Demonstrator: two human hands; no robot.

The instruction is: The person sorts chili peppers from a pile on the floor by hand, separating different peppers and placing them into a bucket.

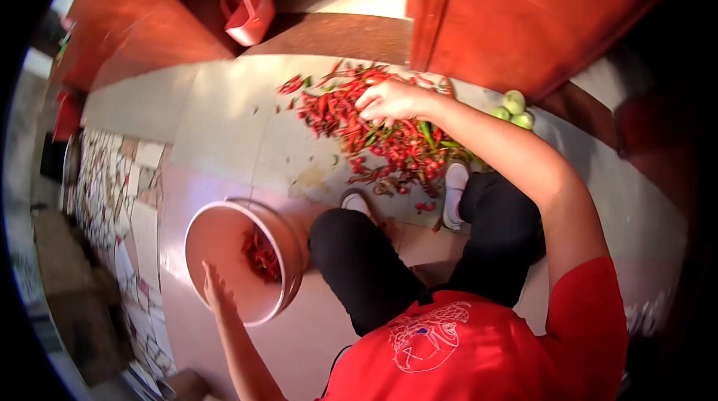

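A wide heap of red chili peppers point(404, 153), with some green ones among them, lies spread on the floor in front of my feet. My right hand point(389, 100) is over the upper part of this heap, its fingers bent and drawn together; whatever they hold, if anything, is hidden. To my left stands a pink bucket point(288, 281) with a small pile of red chilies point(260, 255) inside. My left hand point(215, 289) is at the bucket's near-left side, seen edge-on, with its fingers stretched out and nothing visible in them.
Several pale green round vegetables point(514, 106) lie right of the heap, by an open red door point(523, 20). A pink basket-like bag point(251, 18) stands near the doorway. Broken-tile paving point(123, 207) runs along the left. My shoes point(455, 195) border the heap.
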